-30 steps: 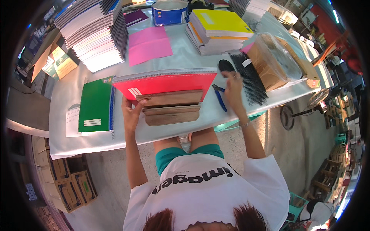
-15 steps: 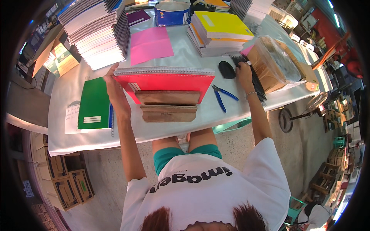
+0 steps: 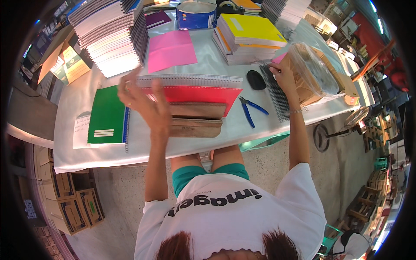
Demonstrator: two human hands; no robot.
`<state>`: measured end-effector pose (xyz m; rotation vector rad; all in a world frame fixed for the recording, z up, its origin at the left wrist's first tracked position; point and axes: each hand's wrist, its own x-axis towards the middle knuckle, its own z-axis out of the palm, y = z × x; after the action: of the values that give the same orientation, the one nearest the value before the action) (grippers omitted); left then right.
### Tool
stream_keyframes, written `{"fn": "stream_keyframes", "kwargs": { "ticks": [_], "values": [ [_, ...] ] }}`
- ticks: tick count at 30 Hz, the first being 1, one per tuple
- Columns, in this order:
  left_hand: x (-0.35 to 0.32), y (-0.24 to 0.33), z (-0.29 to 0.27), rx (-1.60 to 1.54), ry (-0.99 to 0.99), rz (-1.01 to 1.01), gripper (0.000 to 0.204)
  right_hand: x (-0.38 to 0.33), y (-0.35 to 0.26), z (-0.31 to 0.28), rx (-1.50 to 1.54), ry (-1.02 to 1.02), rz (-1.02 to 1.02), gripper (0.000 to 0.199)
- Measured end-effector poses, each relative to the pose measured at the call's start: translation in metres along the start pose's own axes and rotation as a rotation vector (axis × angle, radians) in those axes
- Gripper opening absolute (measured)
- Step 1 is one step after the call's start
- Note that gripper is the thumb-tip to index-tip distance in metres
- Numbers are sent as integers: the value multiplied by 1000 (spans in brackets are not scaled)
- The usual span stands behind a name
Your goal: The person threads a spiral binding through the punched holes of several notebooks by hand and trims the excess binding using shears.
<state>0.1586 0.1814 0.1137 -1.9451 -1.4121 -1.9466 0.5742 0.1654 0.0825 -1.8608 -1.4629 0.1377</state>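
Observation:
A red-covered notebook [image 3: 197, 96] stands on edge in a slotted wooden holder [image 3: 197, 128], its punched page edges upward. My left hand [image 3: 145, 102] is raised over the notebook's left end, fingers spread and slightly blurred, holding nothing. To the right, my right hand [image 3: 284, 78] pinches a thin binding coil, mostly hidden by the hand, at the far end of a bunch of dark spiral coils [image 3: 276, 97]. Blue-handled pliers [image 3: 248, 113] and a black computer mouse [image 3: 256, 79] lie between the holder and the coils. A green notebook [image 3: 106, 115] lies at left.
Tall stacks of coil-edged notebooks [image 3: 110, 47] stand far left. Behind are a pink sheet [image 3: 172, 50], a blue round container [image 3: 196, 16] and a yellow-topped book stack [image 3: 251, 30]. A plastic-lined cardboard box [image 3: 305, 76] sits right, a handwritten paper [image 3: 81, 130] left.
My left hand has let go of the notebook's left edge and moved right across its front. My right hand has lifted off the coil bunch and shifted right, now pinching.

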Motion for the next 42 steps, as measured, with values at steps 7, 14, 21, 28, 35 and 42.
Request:
{"fn": "stream_keyframes", "kwargs": {
  "ticks": [7,14,21,28,35,42],
  "values": [
    [-38,69,29,54,-379,230,64,-33,-81,-18,419,-204,-159,28],
    [-43,78,57,2,-407,212,56,-59,-117,-37,421,-321,-178,30],
    [-43,80,64,25,-392,200,44,-67,-128,-39,412,-306,-223,28],
    [-41,85,61,21,-387,222,31,-71,-132,-34,405,-228,-283,27],
    [-42,84,63,3,-384,237,27,-73,-134,-36,451,-332,-234,24],
    [-40,84,59,-26,-426,232,25,-71,-132,-36,499,-469,-224,13]
  ]
}}
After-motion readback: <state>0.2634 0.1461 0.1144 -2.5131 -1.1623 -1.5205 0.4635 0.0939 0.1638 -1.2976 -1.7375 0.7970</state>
